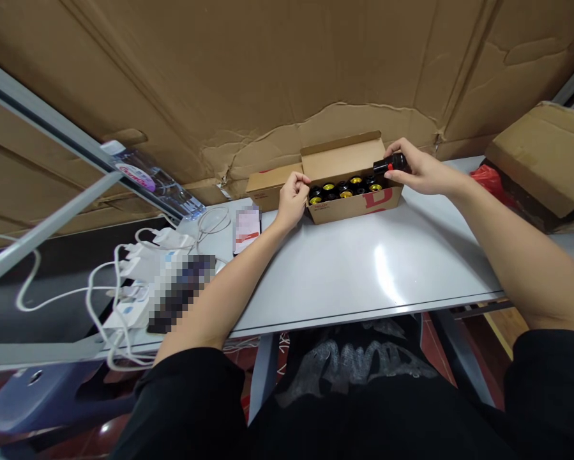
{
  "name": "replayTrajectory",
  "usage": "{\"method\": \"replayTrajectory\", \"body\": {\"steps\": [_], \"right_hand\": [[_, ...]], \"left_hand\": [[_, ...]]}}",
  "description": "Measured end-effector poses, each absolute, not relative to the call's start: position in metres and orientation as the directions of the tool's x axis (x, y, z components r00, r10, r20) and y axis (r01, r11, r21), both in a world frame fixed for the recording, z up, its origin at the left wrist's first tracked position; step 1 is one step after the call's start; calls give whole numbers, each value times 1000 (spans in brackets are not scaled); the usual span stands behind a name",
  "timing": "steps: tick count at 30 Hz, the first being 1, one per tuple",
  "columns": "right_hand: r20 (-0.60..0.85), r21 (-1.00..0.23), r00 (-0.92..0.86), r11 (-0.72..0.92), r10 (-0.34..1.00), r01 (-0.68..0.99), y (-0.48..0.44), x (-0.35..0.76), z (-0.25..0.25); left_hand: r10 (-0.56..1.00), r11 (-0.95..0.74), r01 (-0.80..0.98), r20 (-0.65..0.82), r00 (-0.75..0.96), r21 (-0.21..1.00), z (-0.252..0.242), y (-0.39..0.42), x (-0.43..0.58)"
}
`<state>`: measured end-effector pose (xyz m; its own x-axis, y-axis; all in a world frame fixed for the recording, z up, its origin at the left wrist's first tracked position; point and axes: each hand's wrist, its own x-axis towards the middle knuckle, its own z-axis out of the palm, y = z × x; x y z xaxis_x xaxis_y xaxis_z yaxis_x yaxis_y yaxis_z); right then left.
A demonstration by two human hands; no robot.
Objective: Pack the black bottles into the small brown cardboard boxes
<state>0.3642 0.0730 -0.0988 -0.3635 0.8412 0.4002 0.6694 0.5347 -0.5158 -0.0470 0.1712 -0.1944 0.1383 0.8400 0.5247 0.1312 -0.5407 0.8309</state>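
An open cardboard box (344,211) with a red print sits at the back of the light grey table (334,268). Several black cylinders with gold-coloured rings (346,193) stand in rows inside it. My left hand (294,197) has its fingers curled closed at the box's left edge, where the lid meets the side. Above the box's right end, my right hand (414,169) grips a black flashlight-like cylinder (386,164) with a red mark. It is held nearly level, pointing left, and my fingers cover part of it.
Behind my left hand is another cardboard box (266,186). A phone (247,229), a blurred dark device (184,294) and a power strip (136,306) with white cables lie left. A water bottle (155,182) leans by the metal frame. Right are a red bag (490,182) and a large carton (545,156).
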Motion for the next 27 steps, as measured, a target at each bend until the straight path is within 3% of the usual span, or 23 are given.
{"method": "replayTrajectory", "body": {"steps": [12,21,27], "right_hand": [[379,-508,-250,426,891,749,59,351,-90],[469,-525,-201,454,860,720,54,341,-90],[355,-527,-226,394,907,753,54,345,-88]], "left_hand": [[873,-488,134,476,110,863,-184,159,-43],[873,-486,132,474,116,864,-185,159,-45],[870,-490,114,475,134,864,-189,163,-48]]}}
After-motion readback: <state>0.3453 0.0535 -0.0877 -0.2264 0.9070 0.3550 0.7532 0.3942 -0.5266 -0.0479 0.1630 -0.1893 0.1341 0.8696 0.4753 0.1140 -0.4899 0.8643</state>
